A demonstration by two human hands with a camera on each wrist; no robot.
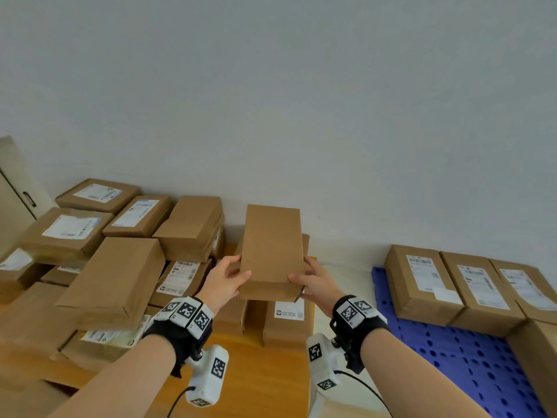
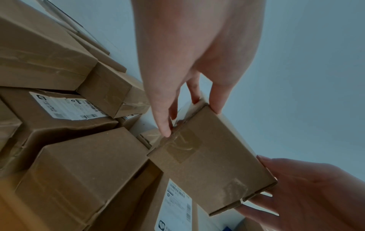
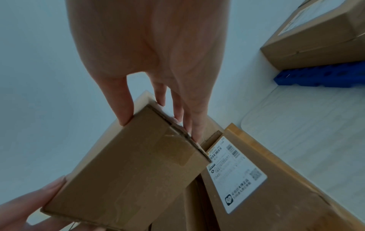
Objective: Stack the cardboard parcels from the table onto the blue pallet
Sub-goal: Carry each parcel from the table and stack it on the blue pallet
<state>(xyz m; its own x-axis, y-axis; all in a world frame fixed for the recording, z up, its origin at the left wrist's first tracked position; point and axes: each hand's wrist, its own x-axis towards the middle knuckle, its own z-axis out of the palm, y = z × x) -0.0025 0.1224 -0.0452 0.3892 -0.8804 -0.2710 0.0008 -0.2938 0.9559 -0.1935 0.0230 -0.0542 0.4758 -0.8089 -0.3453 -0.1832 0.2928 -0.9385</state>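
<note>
Labelled parcels [image 1: 126, 276] are crowding the wooden table [image 1: 271, 375] below me, three more [image 1: 470, 285] sitting on the blue pallet [image 1: 452, 357] to my right. I am gripping a plain cardboard parcel [image 1: 271, 251] between my left hand [image 1: 224, 282] and right hand [image 1: 316, 285], above the pile.

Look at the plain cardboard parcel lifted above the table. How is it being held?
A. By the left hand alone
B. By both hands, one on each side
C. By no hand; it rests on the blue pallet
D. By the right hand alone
B: the left hand and the right hand each grip one side of the parcel, which is above the table, not on the blue pallet.
</note>
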